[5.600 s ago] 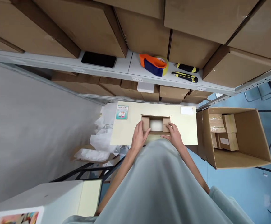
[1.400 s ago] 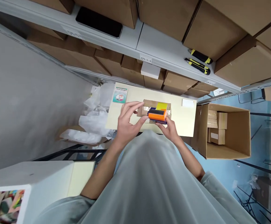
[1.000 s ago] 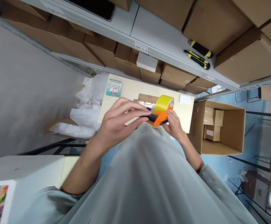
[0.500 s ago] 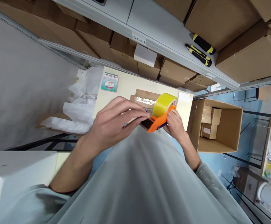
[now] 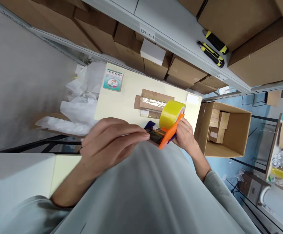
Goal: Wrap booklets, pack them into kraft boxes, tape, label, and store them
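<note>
Orange and dark blue plastic tape holder (image 5: 171,130): gone from the long grey metal shelf (image 5: 178,31) since the first picture, now tipped up in the bare right hand (image 5: 185,134), close to the pale grey-green cloth shirt (image 5: 153,191).
Shelf: up at the top, with big square brown cardboard boxes (image 5: 239,19) on it.
Flat cream table (image 5: 129,102): lower down, in front of the shelf.
Big open brown cardboard box (image 5: 239,133): just right of the table, with little brown boxes (image 5: 218,135) inside.
Small long brown cardboard box (image 5: 153,97): on the middle of the table, shiny tape on top, partly hidden behind the yellow roll.
Bare left hand (image 5: 111,139): fingers close together, tips at the dark front end of the tape holder; cannot tell if pinching anything.
Right hand: wrapped round the back of the tape holder, holding on.
Thin teal and white paper book (image 5: 113,80): flat on the far left corner of the table.
Fat round yellow roll (image 5: 168,115): sitting in the tape holder.
Two black and yellow plastic knives (image 5: 211,54): side by side on the shelf.
</note>
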Demonstrator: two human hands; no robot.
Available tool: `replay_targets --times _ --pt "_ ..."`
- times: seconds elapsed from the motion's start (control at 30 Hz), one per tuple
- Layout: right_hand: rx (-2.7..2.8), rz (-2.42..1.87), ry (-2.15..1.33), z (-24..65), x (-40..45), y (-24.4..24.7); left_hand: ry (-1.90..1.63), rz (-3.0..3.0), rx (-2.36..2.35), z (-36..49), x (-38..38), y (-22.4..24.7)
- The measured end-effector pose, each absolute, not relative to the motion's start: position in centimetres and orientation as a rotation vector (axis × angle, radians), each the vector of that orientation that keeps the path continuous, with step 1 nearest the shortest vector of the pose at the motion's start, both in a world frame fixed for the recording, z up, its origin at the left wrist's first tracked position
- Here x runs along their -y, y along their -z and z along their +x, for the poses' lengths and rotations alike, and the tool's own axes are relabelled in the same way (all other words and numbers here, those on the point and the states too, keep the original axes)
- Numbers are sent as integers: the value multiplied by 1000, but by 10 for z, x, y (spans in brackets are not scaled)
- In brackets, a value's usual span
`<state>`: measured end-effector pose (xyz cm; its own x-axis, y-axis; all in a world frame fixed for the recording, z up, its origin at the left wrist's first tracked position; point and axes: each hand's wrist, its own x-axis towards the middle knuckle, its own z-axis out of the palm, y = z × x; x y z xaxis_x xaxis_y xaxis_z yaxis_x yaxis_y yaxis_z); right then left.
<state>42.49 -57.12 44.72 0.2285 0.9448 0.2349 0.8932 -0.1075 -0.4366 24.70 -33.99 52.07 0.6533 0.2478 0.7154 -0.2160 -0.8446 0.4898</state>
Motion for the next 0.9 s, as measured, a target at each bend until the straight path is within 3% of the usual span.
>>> replay_targets --times 0.2,0.5,0.67,0.9 --pt "1730 -2012 -473 430 571 -455 -1038 2202 -336 239 337 -482" --pt "1603 -2166 -1360 482 514 -476 -578 1480 -967 260 329 -386" --pt "1190 -1878 -1894 523 461 -455 -388 1096 -1034 287 308 -332" --pt "1052 -1802 -2106 556 408 -416 -400 917 -1067 314 294 -274"
